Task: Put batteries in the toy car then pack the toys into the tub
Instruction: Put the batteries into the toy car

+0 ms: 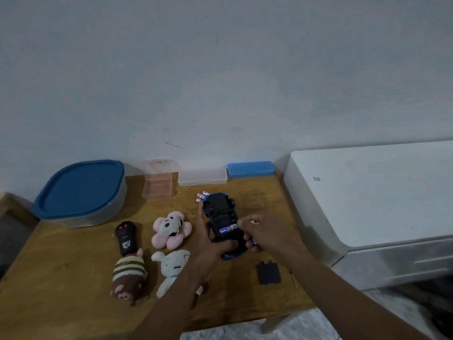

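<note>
Left hand [208, 244] grips the upturned toy car [221, 217]; right hand [264, 233] seats a battery [228, 228] (spare batteries [202, 196] beyond); tub [81, 190] unpacked.

You are viewing a dim, underexposed scene with a cool blue-grey cast. Light is soft and diffuse; its source cannot be determined. Shadows on the desk [73, 303] are faint and soft-edged, darkest beneath the forearms. No glare appears; the white cabinet [367, 192] is the brightest surface. Note wide-angle distortion: the desk edges and cabinet lines bow and splay toward the frame borders. Detail is soft and noisy throughout, and the right hand [267, 233] shows slight motion blur.
</note>
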Tool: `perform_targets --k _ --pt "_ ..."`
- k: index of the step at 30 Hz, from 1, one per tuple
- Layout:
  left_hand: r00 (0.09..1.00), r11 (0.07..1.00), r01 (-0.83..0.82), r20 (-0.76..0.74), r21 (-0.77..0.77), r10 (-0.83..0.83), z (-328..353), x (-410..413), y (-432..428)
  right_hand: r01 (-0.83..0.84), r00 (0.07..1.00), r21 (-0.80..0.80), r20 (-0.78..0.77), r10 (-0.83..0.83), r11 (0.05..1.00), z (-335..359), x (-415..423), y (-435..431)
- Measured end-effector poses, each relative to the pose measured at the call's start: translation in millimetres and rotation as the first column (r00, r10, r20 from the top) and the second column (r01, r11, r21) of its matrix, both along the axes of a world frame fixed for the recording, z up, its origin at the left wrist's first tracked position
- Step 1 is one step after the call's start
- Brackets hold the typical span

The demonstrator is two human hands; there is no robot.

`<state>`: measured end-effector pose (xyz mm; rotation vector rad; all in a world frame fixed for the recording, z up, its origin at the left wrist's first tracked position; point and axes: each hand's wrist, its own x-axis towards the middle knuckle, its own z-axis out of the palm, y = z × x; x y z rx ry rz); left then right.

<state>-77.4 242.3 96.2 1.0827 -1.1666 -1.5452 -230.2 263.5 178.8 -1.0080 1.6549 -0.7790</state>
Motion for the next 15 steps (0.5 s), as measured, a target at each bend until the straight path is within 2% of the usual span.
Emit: perform_targets --k 6,9,15 --pt "0.991 0.989 -0.08 0.101 -0.127 0.093 6.5 -8.1 1.4 0.102 0.993 0.032 0.06 -0.104 0.994 -0.7 7.6 -5.1" --pt "0.988 0.977 -0.102 0.096 -0.189 0.122 10.0 -13.8 2.2 0.154 0.986 0.033 0.059 -0.156 0.988 -3.5 10.2 -6.9" --pt "0.994 0.973 -0.049 0.08 -0.227 0.068 12.4 -13.6 2.5 0.229 0.953 0.148 0.166 -0.252 0.962 -3.9 6.7 -10.1"
